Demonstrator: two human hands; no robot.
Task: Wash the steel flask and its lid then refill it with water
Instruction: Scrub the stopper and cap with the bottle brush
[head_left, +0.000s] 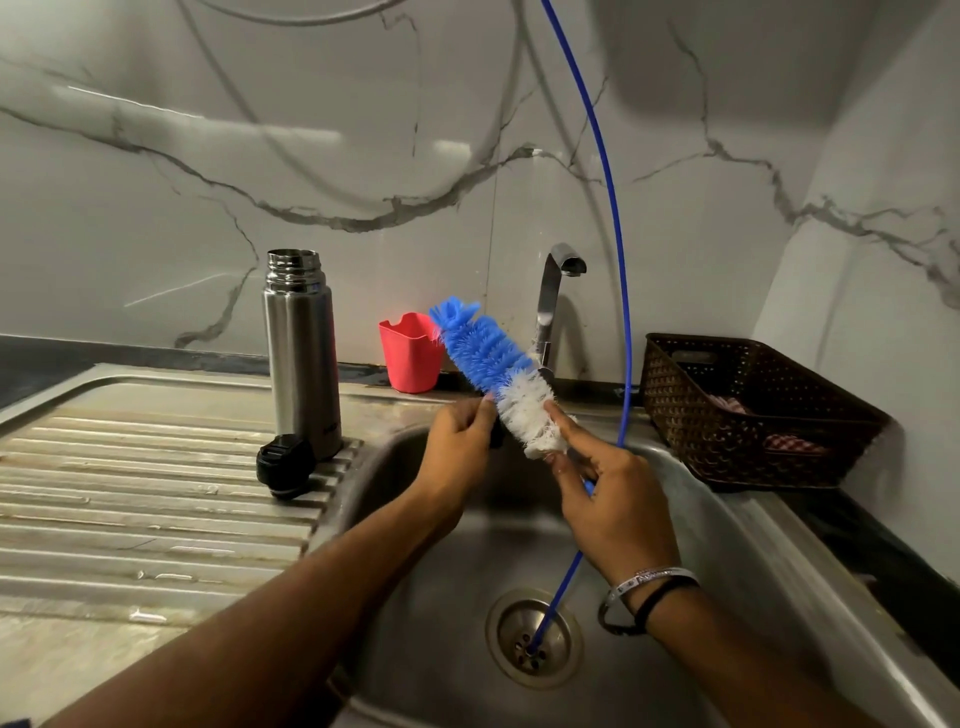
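Flask (302, 353) upright, mouth open, on drainboard (130, 467) right edge by sink (727, 545); lid (284, 466) touching its base. Left of both my hands, left hand (457, 447) nearer. Right hand (613, 499) grips bottle brush (498, 369) handle; brush tilts up-left toward flask. Left fingers pinch something dark at bristles, can't identify. Handle mostly hidden.

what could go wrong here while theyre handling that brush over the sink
1. The open flask stands upright at the drainboard's edge, close to the left hand; a bump from that arm could tip it into the sink.
2. The lid lies right at the basin's rim and could get knocked in.
3. The blue tube hangs beside the right hand holding the brush; the bristles might snag it.
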